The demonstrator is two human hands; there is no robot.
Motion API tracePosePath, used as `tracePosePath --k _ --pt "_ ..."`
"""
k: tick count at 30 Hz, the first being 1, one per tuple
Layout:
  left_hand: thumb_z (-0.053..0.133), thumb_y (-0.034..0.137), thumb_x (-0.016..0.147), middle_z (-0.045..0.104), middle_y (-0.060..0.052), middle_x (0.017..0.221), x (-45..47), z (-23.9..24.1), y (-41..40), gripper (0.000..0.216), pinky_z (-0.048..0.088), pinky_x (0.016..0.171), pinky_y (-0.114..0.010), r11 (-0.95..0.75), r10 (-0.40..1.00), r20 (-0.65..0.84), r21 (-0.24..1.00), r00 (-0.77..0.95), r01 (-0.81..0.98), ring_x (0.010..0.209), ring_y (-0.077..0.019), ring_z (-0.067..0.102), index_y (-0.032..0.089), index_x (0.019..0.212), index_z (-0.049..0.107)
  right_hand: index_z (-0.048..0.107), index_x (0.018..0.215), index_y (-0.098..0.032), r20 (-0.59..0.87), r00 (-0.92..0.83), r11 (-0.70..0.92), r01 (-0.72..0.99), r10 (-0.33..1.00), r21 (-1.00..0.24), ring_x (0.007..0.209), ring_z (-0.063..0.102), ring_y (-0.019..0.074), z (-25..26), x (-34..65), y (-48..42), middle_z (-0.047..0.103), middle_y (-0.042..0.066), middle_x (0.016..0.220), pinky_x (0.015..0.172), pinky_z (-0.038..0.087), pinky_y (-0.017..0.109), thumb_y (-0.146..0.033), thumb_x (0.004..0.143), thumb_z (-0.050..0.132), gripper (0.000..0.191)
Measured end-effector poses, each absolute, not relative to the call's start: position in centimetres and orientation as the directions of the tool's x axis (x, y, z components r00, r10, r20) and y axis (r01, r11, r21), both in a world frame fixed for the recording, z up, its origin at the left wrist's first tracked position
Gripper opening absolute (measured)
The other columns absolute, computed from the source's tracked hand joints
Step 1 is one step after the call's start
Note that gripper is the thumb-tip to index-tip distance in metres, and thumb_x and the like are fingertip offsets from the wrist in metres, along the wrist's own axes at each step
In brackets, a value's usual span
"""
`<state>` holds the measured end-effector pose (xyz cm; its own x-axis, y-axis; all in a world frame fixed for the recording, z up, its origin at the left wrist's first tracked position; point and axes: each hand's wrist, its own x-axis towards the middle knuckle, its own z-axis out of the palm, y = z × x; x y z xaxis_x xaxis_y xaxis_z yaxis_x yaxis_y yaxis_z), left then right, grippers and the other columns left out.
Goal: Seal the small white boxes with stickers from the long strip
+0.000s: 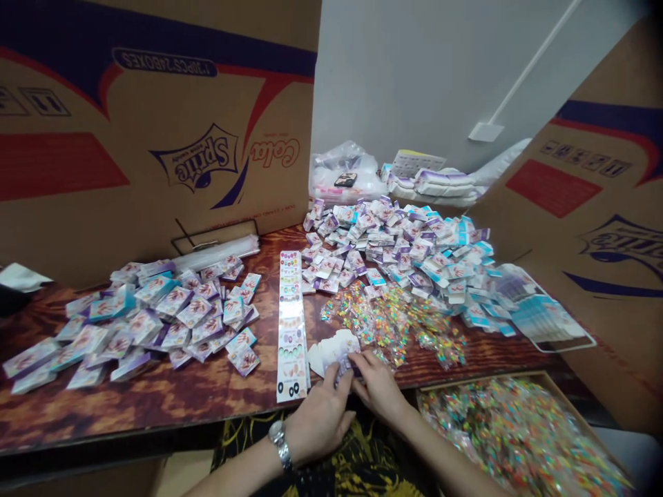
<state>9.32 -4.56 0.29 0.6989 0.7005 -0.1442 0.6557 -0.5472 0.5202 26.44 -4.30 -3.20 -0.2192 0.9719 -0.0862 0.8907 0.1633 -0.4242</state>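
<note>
At the table's front edge my left hand [322, 415], with a silver watch [280, 442] on its wrist, has its fingers bent over a few flat purple-and-white cartons [334, 345]. My right hand [382, 388] grips the near right end of the same cartons, thumb and fingers drawn together. The cartons' lower part is hidden under my fingers. Just left of them lies a long strip of sticker sheets [291, 324] with rows of coloured designs. Small clear packets of colourful candy [394, 321] are spread behind my right hand.
Small boxes are heaped at left [176, 317] and at back centre [404, 241]. Flat cartons [549, 317] fan out at right. A tray of candy packets [518, 428] stands at front right. Large cardboard boxes [155, 138] flank the table. Plastic bags [347, 169] lie by the wall.
</note>
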Motion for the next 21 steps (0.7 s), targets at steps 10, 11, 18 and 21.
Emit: tracePosePath --k 10,11,18,21 --pt "0.039 0.028 0.091 0.052 -0.020 0.126 10.1 0.1 -3.3 0.042 0.027 0.099 -0.060 -0.727 0.677 -0.005 0.151 0.736 0.670 0.121 -0.0338 0.042 0.010 0.128 0.044 0.050 0.113 -0.019 -0.120 -0.212 0.105 0.808 0.970 -0.579 0.101 0.053 0.0210 -2.7 27.9 -2.8 0.051 0.009 0.109 0.086 0.043 0.030 -0.022 0.077 0.060 0.037" --pt "0.041 0.029 0.090 0.052 -0.020 0.126 10.2 -0.1 -3.4 0.041 0.028 0.098 -0.061 -0.712 0.697 -0.004 0.118 0.718 0.692 0.123 -0.0358 0.041 0.011 0.126 0.047 0.049 0.115 -0.017 -0.144 -0.168 0.064 0.837 0.975 -0.544 0.100 0.053 0.0224 -2.8 27.9 -2.6 0.050 0.010 0.110 0.084 0.044 0.032 -0.024 0.076 0.062 0.042" --pt "0.053 0.028 0.083 0.053 -0.026 0.123 10.7 -1.5 -3.6 0.037 0.029 0.098 -0.060 -0.660 0.750 0.038 -0.028 0.660 0.751 0.123 -0.0440 0.039 0.005 0.111 0.060 0.054 0.102 -0.018 -0.152 -0.024 -0.040 0.912 0.988 -0.408 0.086 0.057 0.0227 -3.6 27.1 -2.0 0.053 0.008 0.100 0.074 0.045 0.032 -0.033 0.074 0.064 0.033" --pt "0.051 0.029 0.084 0.056 -0.022 0.121 10.6 -1.2 -3.5 0.036 0.034 0.096 -0.056 -0.648 0.761 0.061 0.017 0.646 0.762 0.121 -0.0402 0.043 0.008 0.112 0.059 0.057 0.087 -0.018 -0.069 0.054 -0.082 0.858 0.996 -0.507 0.088 0.057 0.0215 -3.0 26.8 -1.9 0.054 0.007 0.092 0.077 0.044 0.032 -0.030 0.080 0.056 0.013"
